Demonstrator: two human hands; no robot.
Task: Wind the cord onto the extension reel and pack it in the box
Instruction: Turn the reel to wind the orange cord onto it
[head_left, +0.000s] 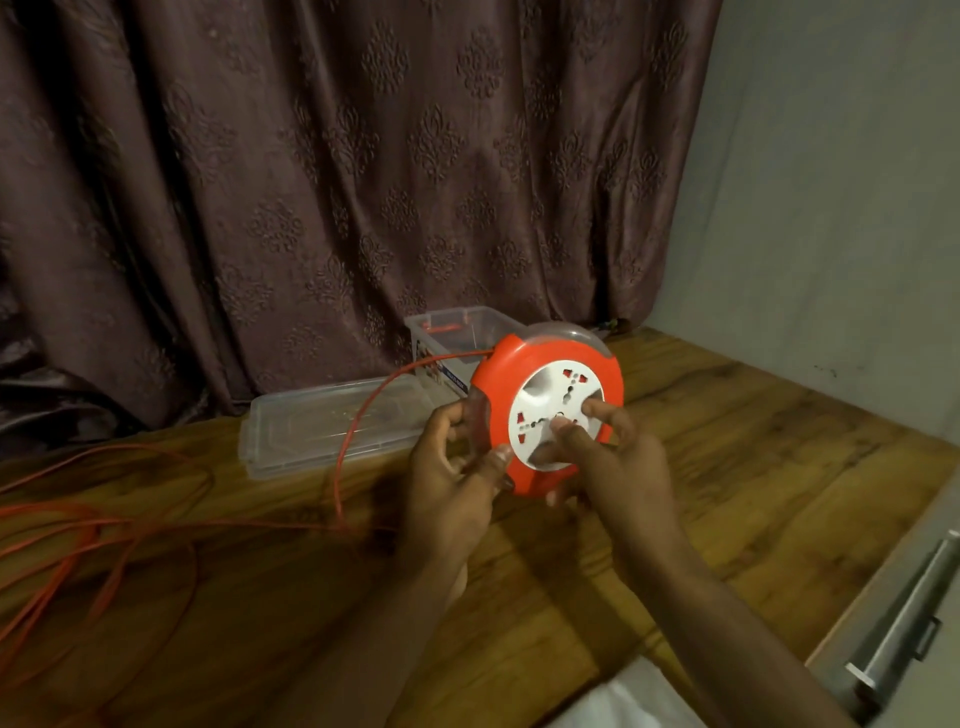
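I hold a round orange extension reel (540, 374) with a white socket face above the wooden floor. My left hand (452, 467) grips its left rim, thumb on the orange edge. My right hand (608, 457) lies on the white face, two fingertips pressed into its recesses. An orange cord (358, 426) leaves the reel's upper left, arcs down to the floor and spreads in loose loops at the left (78, 535). A clear plastic box (462, 332) stands behind the reel, against the curtain.
The box's clear lid (322, 426) lies flat on the floor left of the reel. A dark patterned curtain (311, 182) hangs behind. A grey wall stands at the right, and a cabinet with a metal handle (904, 613) at lower right.
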